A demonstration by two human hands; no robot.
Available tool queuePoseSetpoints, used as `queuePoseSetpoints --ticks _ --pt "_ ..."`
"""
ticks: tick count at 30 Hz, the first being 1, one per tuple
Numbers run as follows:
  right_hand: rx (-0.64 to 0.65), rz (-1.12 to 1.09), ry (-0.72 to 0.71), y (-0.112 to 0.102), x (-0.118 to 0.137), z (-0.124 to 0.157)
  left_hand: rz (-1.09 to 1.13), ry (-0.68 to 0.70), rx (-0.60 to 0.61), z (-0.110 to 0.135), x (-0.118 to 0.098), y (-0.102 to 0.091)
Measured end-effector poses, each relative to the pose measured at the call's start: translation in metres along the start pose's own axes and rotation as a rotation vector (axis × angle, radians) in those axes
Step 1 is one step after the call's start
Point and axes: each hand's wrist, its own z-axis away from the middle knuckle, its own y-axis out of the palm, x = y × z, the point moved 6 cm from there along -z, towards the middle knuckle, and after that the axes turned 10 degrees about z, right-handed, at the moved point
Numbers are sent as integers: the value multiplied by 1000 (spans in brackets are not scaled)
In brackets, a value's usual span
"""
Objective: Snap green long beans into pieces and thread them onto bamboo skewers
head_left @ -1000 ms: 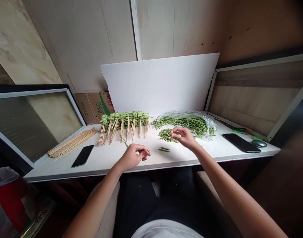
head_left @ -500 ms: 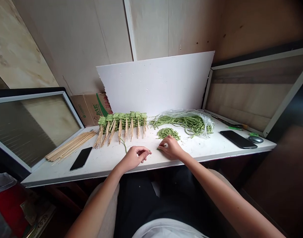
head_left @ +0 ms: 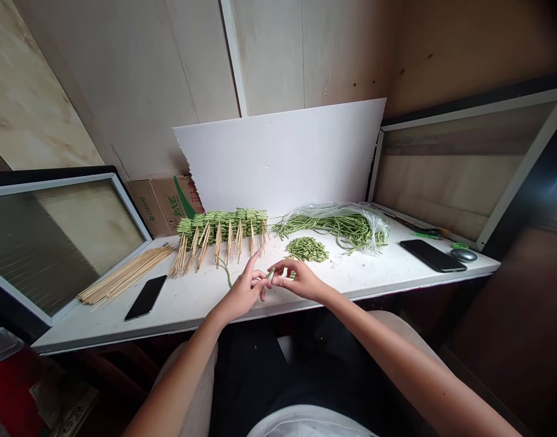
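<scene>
Long green bean (head_left: 226, 271): it lies on the white worktop (head_left: 187, 303), left of centre, one end curving toward the rear edge and the other passing out of sight under my left hand (head_left: 244, 290).

At the worktop's left end, the bamboo skewers (head_left: 124, 276) lie loose, with a smartphone (head_left: 145, 297) beside them toward the front edge. The skewered bean stacks (head_left: 224, 223) stand along the rear edge, bare sticks pointing forward.

Near the front edge, my left thumb and fingers pinch a short bean length (head_left: 270, 275); the index finger is now raised and extended. My right hand (head_left: 301, 280) has moved left from the cut pieces (head_left: 293, 275) and pinches the same length, fingertips meeting those of the left. I judge that handling has passed from one hand to both. I cannot tell whether this length belongs to the long green bean.

Behind my right hand sits the chopped bean pile (head_left: 307, 249); the bagged long beans (head_left: 346, 227) occupy the rear edge to its right. A second smartphone (head_left: 432, 255) lies near the right edge, a computer mouse (head_left: 463, 255) beside it.
</scene>
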Motion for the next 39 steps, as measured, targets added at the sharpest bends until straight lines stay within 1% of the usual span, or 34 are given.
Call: queuePoseSetpoints --ticks 3,6,10,13,19,23,27,30,33,35,39 --pt "-8 -45 24 3 3 0 58 -13 -8 -1 1 2" --pt "-27 -53 36 2 -5 -1 59 -20 2 -1 2 3" --pt "-82 -45 28 -5 -15 -4 -21 -42 -20 -3 6 -3" --pt "-113 -44 29 -13 -16 -4 -99 -18 -44 -4 3 -7" --pt "-13 62 -72 -20 4 -1 -206 84 -109 0 -15 -3" --pt "-9 137 -110 -19 18 1 -260 147 -136 1 -22 -1" --pt "-16 164 -137 -16 28 1 -262 166 -151 2 -25 -2" --pt "-38 141 -158 -15 31 2 -256 170 -126 2 -26 0" --pt "-38 97 -144 -13 27 2 -244 156 -87 2 -26 3" --pt "-7 55 -133 -9 23 2 -219 146 -66 2 -24 6" --pt "100 -37 -128 -2 23 4 -123 127 -8 2 -20 11"
